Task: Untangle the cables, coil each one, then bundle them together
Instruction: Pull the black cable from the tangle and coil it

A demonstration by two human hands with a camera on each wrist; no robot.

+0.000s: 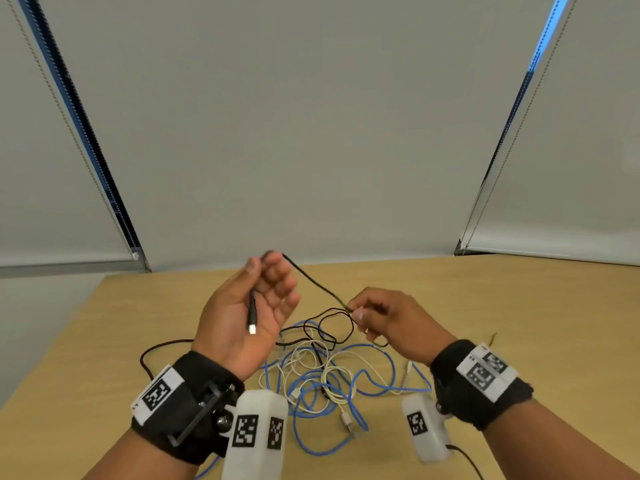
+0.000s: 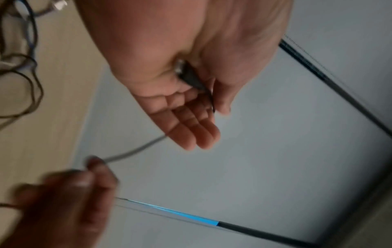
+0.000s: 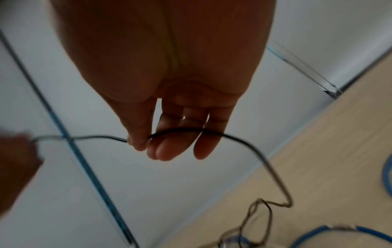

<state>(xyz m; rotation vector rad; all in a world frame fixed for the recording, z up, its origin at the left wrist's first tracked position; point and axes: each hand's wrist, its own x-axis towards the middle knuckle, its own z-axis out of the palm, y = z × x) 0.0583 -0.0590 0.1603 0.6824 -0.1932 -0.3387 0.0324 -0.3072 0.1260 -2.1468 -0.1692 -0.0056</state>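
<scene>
My left hand (image 1: 260,261) is raised palm up and pinches a black cable (image 1: 313,284) between thumb and forefinger. The cable's plug end (image 1: 252,317) lies across that palm, also seen in the left wrist view as the plug (image 2: 183,69). From there the black cable runs down to my right hand (image 1: 356,313), which pinches it between thumb and fingertips (image 3: 141,142). Below both hands a tangle of blue cable (image 1: 381,386), white cable (image 1: 341,377) and black loops (image 1: 332,327) lies on the wooden table (image 1: 519,323).
Another stretch of dark cable (image 1: 156,348) curves over the table on the left. A white USB plug (image 1: 346,420) lies at the near side of the tangle. Grey roller blinds (image 1: 311,133) with bead chains hang behind the table's far edge.
</scene>
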